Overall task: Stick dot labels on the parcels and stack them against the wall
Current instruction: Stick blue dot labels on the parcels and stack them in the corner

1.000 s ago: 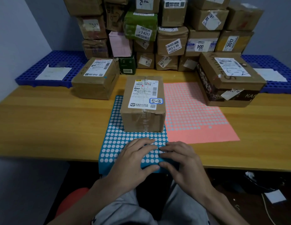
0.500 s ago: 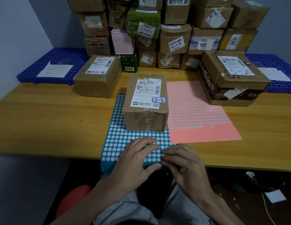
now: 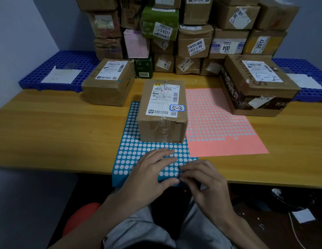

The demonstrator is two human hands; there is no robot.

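A brown parcel [image 3: 162, 112] with a white shipping label and a "5-3" tag stands on a blue dot-label sheet [image 3: 128, 150] whose front edge overhangs the table. My left hand [image 3: 153, 171] lies on the sheet's front part, fingers straight and pressing it down, thumb at its front edge. My right hand [image 3: 201, 178] has curled fingers, and its fingertips pinch at the sheet's front right corner. To the right of the parcel lies a pink dot-label sheet [image 3: 225, 141]. Stacked parcels [image 3: 194, 42] stand against the back wall.
A brown parcel [image 3: 109, 83] sits back left on the wooden table [image 3: 48, 133], and a larger box [image 3: 257, 87] sits back right. Blue perforated trays [image 3: 66, 58] with white papers flank the stack. A cable and paper scraps lie on the floor [image 3: 282, 221] at the right.
Both hands stay at the blue sheet's front edge, and the right fingertips have closed in on its corner. The view has shifted slightly.
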